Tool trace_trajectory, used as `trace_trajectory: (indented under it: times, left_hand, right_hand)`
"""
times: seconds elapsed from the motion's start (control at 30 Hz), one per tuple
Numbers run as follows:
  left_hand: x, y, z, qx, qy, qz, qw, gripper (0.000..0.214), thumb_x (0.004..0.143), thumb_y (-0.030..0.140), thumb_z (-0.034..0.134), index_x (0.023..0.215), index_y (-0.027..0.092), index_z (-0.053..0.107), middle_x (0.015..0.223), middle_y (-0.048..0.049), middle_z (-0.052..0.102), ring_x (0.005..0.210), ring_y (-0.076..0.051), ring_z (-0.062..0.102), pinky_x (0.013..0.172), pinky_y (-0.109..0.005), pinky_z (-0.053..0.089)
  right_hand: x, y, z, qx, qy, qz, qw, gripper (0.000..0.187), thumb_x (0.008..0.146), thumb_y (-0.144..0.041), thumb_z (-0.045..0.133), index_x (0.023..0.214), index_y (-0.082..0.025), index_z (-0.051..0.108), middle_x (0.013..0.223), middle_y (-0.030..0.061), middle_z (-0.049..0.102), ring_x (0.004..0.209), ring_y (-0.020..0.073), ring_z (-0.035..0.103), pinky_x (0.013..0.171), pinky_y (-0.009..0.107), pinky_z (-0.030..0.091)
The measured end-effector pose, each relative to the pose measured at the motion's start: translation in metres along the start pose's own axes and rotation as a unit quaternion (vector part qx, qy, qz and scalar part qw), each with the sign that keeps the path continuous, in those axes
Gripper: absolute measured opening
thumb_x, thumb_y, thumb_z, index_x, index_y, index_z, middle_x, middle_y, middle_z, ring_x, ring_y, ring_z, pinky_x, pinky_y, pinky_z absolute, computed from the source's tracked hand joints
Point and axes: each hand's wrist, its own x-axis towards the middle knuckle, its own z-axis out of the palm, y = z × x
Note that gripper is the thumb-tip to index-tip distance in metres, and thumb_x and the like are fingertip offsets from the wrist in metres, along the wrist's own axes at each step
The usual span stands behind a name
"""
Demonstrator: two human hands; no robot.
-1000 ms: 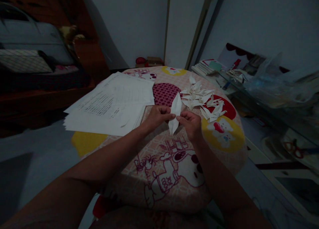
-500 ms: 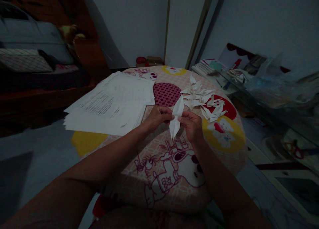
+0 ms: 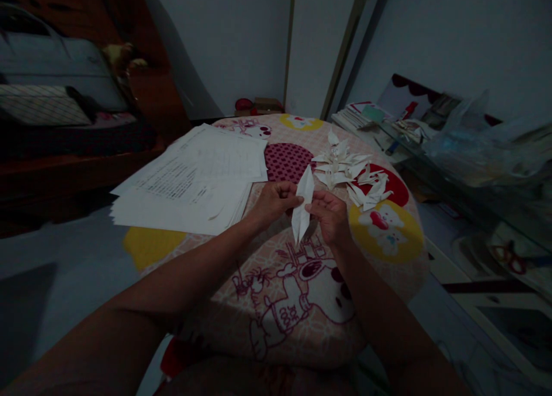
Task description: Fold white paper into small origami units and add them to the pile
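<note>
A narrow, diamond-shaped piece of folded white paper (image 3: 305, 188) is held upright over the table, pointed at its top and bottom ends. My left hand (image 3: 276, 202) pinches its left edge between thumb and fingers. On the opposite edge, my right hand (image 3: 330, 213) grips the paper, thumb in front and fingers behind. Beyond my right hand lies a cluster of folded paper cranes (image 3: 338, 163), some overlapping. To the left of my left hand rests a stack of printed paper sheets (image 3: 194, 172).
A patterned cloth (image 3: 293, 315) with cartoon figures covers the round table. On the right, a glass-topped shelf (image 3: 457, 183) carries papers and a clear plastic bag (image 3: 483, 143). A light-coloured bag (image 3: 64, 68) sits on wooden furniture (image 3: 155, 97) at the left.
The folded paper has shifted slightly left and turned in my fingers, now looking slimmer and smoother along its edges. Both hands have barely moved and keep hold of it.
</note>
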Motion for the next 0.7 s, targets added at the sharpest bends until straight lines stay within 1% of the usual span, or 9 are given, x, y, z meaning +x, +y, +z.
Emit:
trace_trajectory:
  times: [0.07, 0.13, 0.23, 0.3, 0.37, 0.47, 0.57, 0.7]
  left_hand:
    - [-0.0007, 0.0007, 0.0005, 0.004, 0.007, 0.015, 1.0, 0.02, 0.07, 0.027, 0.077, 0.073, 0.016, 0.062, 0.052, 0.0061, 0.055, 0.043, -0.007, 0.048, 0.043, -0.019, 0.04]
    - [-0.0009, 0.0013, 0.0007, 0.011, 0.012, 0.035, 0.999, 0.02, 0.07, 0.027, 0.077, 0.071, 0.016, 0.06, 0.049, 0.0078, 0.051, 0.04, -0.006, 0.045, 0.041, -0.018, 0.037]
    - [0.0002, 0.0015, 0.0, 0.011, 0.007, 0.048, 0.999, 0.019, 0.071, 0.028, 0.076, 0.073, 0.016, 0.061, 0.051, 0.0071, 0.052, 0.042, -0.007, 0.047, 0.042, -0.018, 0.038]
    - [0.0017, 0.0009, -0.0012, -0.008, -0.009, 0.028, 1.0, 0.02, 0.068, 0.027, 0.077, 0.076, 0.015, 0.063, 0.055, 0.0053, 0.057, 0.046, -0.008, 0.052, 0.046, -0.02, 0.043]
    - [0.0031, -0.0001, -0.0026, -0.03, -0.028, -0.008, 0.999, 0.021, 0.064, 0.022, 0.079, 0.078, 0.015, 0.065, 0.061, 0.0035, 0.062, 0.051, -0.009, 0.057, 0.052, -0.021, 0.048]
    - [0.004, -0.0019, -0.0039, -0.059, -0.018, -0.045, 0.997, 0.02, 0.06, 0.016, 0.079, 0.074, 0.015, 0.065, 0.063, 0.0026, 0.065, 0.053, -0.009, 0.058, 0.055, -0.022, 0.05]
    - [0.0037, -0.0022, -0.004, -0.089, 0.004, -0.041, 0.995, 0.015, 0.061, 0.014, 0.078, 0.069, 0.015, 0.065, 0.061, 0.0028, 0.065, 0.052, -0.008, 0.057, 0.054, -0.021, 0.049]
    - [0.0025, 0.0017, -0.0041, -0.083, -0.012, -0.016, 0.996, 0.01, 0.063, 0.015, 0.077, 0.07, 0.014, 0.069, 0.064, 0.0, 0.069, 0.055, -0.009, 0.06, 0.057, -0.022, 0.05]
  right_hand:
    - [-0.0002, -0.0002, 0.0006, 0.003, -0.005, 0.01, 1.0, 0.028, 0.062, -0.025, 0.078, 0.088, -0.02, 0.071, 0.056, -0.0049, 0.063, 0.049, 0.0123, 0.057, 0.052, 0.026, 0.05]
    - [-0.0008, -0.001, 0.0016, 0.007, -0.008, 0.021, 1.0, 0.029, 0.061, -0.024, 0.078, 0.089, -0.019, 0.071, 0.056, -0.0049, 0.064, 0.048, 0.0126, 0.058, 0.051, 0.026, 0.05]
    - [-0.0016, -0.003, 0.0026, 0.007, 0.001, 0.028, 1.0, 0.026, 0.06, -0.024, 0.077, 0.085, -0.019, 0.071, 0.061, -0.0017, 0.069, 0.051, 0.0143, 0.061, 0.051, 0.027, 0.051]
    - [-0.0015, -0.0042, 0.0022, 0.009, 0.018, 0.03, 0.999, 0.021, 0.059, -0.024, 0.076, 0.08, -0.019, 0.071, 0.064, 0.0001, 0.072, 0.052, 0.0151, 0.063, 0.052, 0.028, 0.051]
    - [-0.0011, -0.0048, 0.0014, 0.014, 0.034, 0.029, 0.999, 0.019, 0.058, -0.023, 0.076, 0.076, -0.019, 0.071, 0.063, 0.0, 0.072, 0.052, 0.015, 0.062, 0.051, 0.028, 0.051]
    - [-0.0008, -0.0044, 0.0006, 0.013, 0.042, 0.021, 0.999, 0.016, 0.059, -0.023, 0.076, 0.074, -0.019, 0.073, 0.061, -0.0011, 0.07, 0.051, 0.0141, 0.06, 0.051, 0.028, 0.05]
    - [-0.0015, -0.0034, 0.0006, 0.008, 0.05, 0.002, 0.999, 0.012, 0.06, -0.021, 0.077, 0.072, -0.02, 0.074, 0.062, -0.0018, 0.07, 0.053, 0.0131, 0.06, 0.056, 0.028, 0.051]
    - [-0.0025, -0.003, -0.0008, 0.009, 0.046, -0.032, 0.998, 0.01, 0.063, -0.018, 0.073, 0.072, -0.021, 0.077, 0.066, -0.0009, 0.072, 0.059, 0.013, 0.063, 0.063, 0.029, 0.052]
